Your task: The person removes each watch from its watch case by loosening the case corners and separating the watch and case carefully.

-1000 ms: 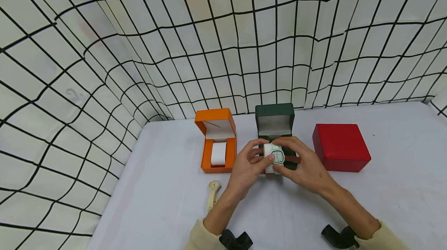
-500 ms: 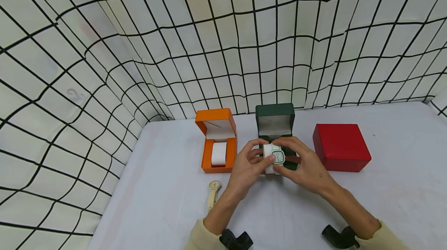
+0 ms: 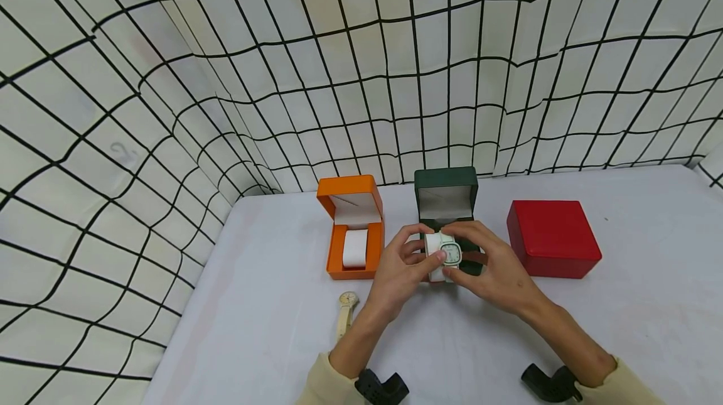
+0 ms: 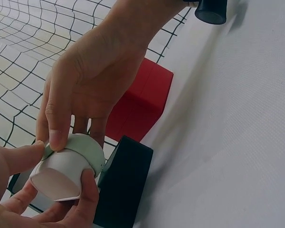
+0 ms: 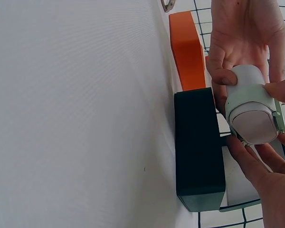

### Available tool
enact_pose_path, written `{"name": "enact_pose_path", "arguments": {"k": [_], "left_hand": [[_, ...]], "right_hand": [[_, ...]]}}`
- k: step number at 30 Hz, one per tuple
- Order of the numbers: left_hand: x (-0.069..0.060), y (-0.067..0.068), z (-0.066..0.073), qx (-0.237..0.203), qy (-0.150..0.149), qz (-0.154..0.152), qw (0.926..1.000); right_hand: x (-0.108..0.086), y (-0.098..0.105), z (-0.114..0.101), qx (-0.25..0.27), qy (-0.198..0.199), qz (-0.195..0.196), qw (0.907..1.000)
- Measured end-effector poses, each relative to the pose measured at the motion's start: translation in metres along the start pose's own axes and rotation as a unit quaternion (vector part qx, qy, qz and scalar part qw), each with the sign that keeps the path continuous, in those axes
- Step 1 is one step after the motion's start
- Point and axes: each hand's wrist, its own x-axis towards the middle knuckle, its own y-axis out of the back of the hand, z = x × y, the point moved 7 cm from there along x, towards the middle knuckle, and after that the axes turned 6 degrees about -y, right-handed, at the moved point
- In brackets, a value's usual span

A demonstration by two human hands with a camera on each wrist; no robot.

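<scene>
Head view: pale green watch (image 3: 452, 255), one, looped around a white cushion (image 3: 432, 243), held in front of the raised lid of the open green box (image 3: 446, 177); left hand (image 3: 400, 270), grip clamped on the cushion, thumb tip at the watch case; right hand (image 3: 490, 260), grip pinched on the watch and the nearer of the two to it; orange box (image 3: 346, 186), open, white pad (image 3: 354, 248) within; red box (image 3: 553, 235), closed, at right; cream watch (image 3: 347, 309) beside the left forearm, partly hidden; white-covered tabletop (image 3: 254, 304) under boxes and cream watch; black netting (image 3: 449, 67) behind. Left wrist view: cushion's long axis running from left hand towards right; strap around its far end, right thumb on the strap. Right wrist view: strap around the end nearer the right hand; left hand behind, holding the other end.
</scene>
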Motion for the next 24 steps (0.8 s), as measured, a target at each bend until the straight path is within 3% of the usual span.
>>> {"name": "enact_pose_path", "arguments": {"k": [15,24], "left_hand": [[0.0013,0.0041,0.0023,0.010,0.006,-0.013,0.9998],[0.0012,0.0041,0.0009,-0.007,0.004,-0.017,0.9998]], "right_hand": [[-0.0004,-0.0029,-0.0017,0.002,0.005,-0.008,1.0000],[-0.0007,-0.0022,-0.0015,0.003,0.001,-0.008,1.0000]]}}
